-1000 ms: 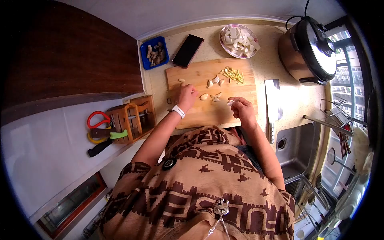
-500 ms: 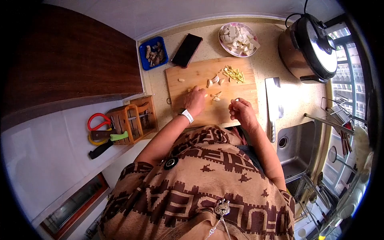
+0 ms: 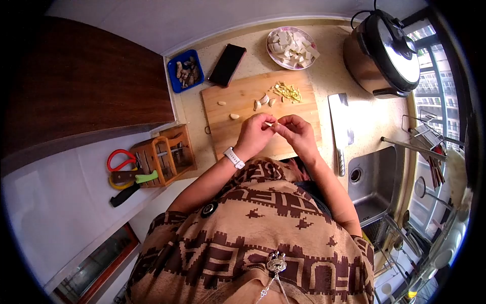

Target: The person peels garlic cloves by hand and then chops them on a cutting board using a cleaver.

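Over the front of a wooden cutting board (image 3: 223, 134), my two hands meet fingertip to fingertip. My left hand (image 3: 254, 134), wearing a white watch, pinches a small pale garlic clove (image 3: 271, 124). Against the same clove press the closed fingertips of my right hand (image 3: 297, 136), which partly hide it. Behind the hands lie several unpeeled garlic cloves (image 3: 264, 100) and a heap of yellow ginger shreds (image 3: 286, 92). On the board's left side are a peeled clove (image 3: 234, 116) and a smaller clove (image 3: 221, 103).
Right of the board lies a cleaver (image 3: 341, 121), beside the sink (image 3: 372, 192). Tofu cubes (image 3: 293, 46) fill a plate behind the board. A phone (image 3: 228, 65), a blue tray (image 3: 171, 76) of ginger pieces, a knife block (image 3: 164, 157) and a pressure cooker (image 3: 374, 66) stand around.
My left hand has moved right from the board's left side, and a peeled clove shows there. My right hand has come left to meet it. The view has shifted slightly.
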A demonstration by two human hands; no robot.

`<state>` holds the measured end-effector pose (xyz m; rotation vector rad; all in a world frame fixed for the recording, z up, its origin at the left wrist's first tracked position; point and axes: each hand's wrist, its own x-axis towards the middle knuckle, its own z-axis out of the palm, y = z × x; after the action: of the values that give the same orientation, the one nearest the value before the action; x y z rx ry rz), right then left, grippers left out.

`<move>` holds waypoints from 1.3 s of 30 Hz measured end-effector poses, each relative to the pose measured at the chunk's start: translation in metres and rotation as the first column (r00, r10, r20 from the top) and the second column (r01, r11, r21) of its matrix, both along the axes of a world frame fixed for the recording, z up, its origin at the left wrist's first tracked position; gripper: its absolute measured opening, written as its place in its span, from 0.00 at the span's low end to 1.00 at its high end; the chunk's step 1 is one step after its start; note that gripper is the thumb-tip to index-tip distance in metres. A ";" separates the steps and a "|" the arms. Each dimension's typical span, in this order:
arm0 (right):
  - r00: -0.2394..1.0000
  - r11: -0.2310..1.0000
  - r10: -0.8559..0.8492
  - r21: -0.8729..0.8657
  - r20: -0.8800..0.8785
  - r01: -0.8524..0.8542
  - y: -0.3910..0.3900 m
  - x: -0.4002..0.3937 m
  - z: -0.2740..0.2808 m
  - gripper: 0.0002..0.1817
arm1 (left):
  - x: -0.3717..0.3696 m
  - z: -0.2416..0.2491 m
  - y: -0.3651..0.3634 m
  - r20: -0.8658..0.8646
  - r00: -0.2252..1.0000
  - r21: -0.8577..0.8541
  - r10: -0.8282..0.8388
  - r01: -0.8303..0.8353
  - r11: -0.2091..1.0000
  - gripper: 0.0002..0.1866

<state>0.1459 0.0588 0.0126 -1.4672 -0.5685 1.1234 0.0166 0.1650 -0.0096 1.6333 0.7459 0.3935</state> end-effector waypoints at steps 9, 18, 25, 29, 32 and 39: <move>0.997 0.994 -0.004 -0.108 0.080 0.013 -0.002 0.002 0.009 0.09 | 0.001 0.020 -0.005 -0.007 1.000 0.216 0.002 0.000 0.976 0.07; 0.989 0.996 -0.086 -0.014 -0.121 0.085 -0.004 0.000 0.006 0.08 | -0.001 0.027 0.003 0.161 0.986 -0.529 0.045 0.048 0.847 0.08; 0.972 0.991 -0.136 -0.005 -0.191 0.137 -0.005 0.004 0.002 0.07 | -0.003 0.033 0.009 0.199 0.965 -0.729 0.169 0.030 0.684 0.08; 0.952 0.999 -0.031 0.002 -0.306 0.033 -0.006 0.005 0.003 0.08 | -0.001 0.034 0.008 0.171 0.971 -0.649 0.169 -0.018 0.760 0.10; 0.978 1.000 0.018 -0.006 -0.209 -0.020 -0.004 0.000 0.009 0.08 | -0.003 0.033 0.007 0.187 0.974 -0.607 0.128 0.012 0.795 0.11; 0.991 0.989 0.124 -0.086 0.045 -0.120 -0.006 0.001 0.000 0.09 | -0.010 0.024 0.012 0.202 0.973 -0.724 0.111 0.072 0.686 0.18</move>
<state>0.1473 0.0531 0.0123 -1.5525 -0.6607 1.2205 0.0071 0.1771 0.0148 0.7951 0.6252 0.2413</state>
